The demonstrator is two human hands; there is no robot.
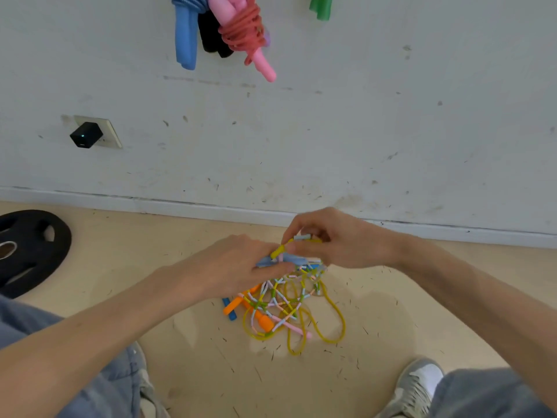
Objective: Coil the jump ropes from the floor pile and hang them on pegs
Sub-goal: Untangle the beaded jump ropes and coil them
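Two hands meet, fingertips touching. Left hand (241, 263) grips blue handle (268, 261); right hand (334, 236), just beside it, pinches beaded rope (281, 248). Rope trails down to tangled pile (289, 312) directly beneath both hands. Coiled ropes (241, 31) hang well above them.

Beige floor (196, 372); tangled jump ropes (280, 312), black weight plate (33, 251)

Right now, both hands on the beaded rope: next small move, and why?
Probably lift the beaded rope higher to free it. The right hand pinches its beads and the left hand holds a blue handle, but its strands below cross the yellow rope and an orange handle, so coiling now may drag those along.
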